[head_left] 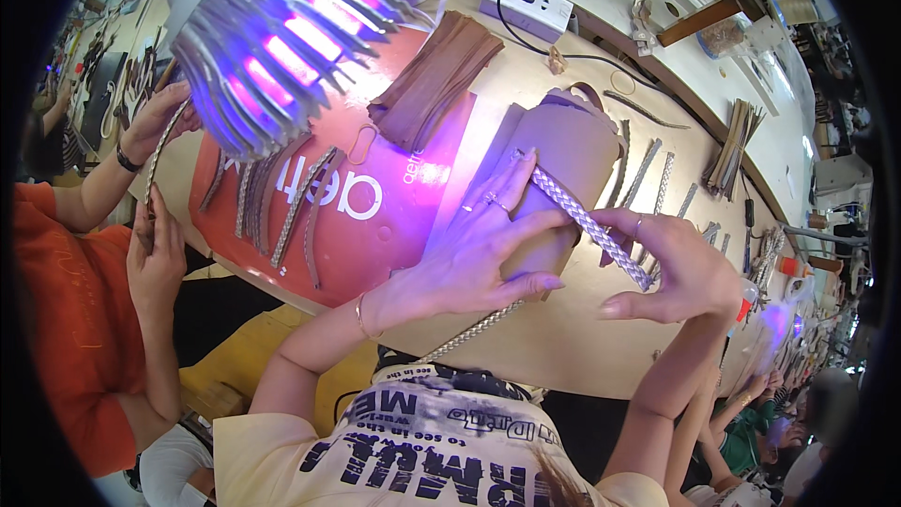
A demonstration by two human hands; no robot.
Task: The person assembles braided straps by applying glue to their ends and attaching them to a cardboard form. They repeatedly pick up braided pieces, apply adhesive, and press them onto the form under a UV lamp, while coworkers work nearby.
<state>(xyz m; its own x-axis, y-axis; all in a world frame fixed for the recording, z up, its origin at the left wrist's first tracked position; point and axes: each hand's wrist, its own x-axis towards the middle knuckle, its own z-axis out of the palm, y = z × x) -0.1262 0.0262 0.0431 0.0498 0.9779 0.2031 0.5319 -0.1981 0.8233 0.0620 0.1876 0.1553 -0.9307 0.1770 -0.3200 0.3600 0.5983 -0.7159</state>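
Left hand (474, 244): flat, fingers spread, pressing the braid (587, 221) onto a tan leather piece (572, 155) on the bench (563, 338).
Right hand (680, 268): thumb and fingers pinched shut on the braid's lower end.
Braid: lies diagonally across the leather.
Risk: an uneven pull likely skews the braid off line; easing the left-hand pressure may let it lift.
Nearby: lamp (282, 28), loose strips (648, 174).

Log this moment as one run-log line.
left hand: pressing tan leather piece flat | right hand: pinching silver braided strap laid across it | bench: more braided strips on red mat under lamp
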